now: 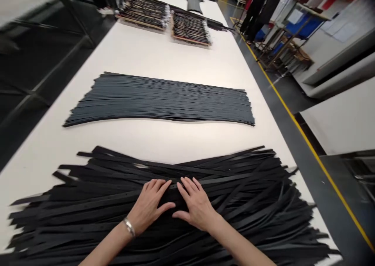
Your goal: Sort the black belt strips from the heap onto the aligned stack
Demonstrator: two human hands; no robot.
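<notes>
A wide loose pile of black strips [96, 219] covers the near end of the white table, many crossing at angles with uneven ends. My left hand [152, 203] rests on the middle of the pile, fingers stretched forward and thumb apart; a silver bracelet [129, 227] circles that wrist. Close beside it, my right hand [196, 207] lies on the same strips with its fingers extended and thumb pointing inward. The fingertips touch strips near the pile's far edge, and neither hand is closed around one. Farther up lies a neat flat row of dark grey strips [164, 100], set side by side.
Two trays of dark strips, a left tray [145, 12] and a right tray [191, 28], sit farther along the white table [140, 55]. Beyond them is a dark garment-shaped piece [193, 2]. A person [260, 8] stands right of the table, near a metal cart [295, 27].
</notes>
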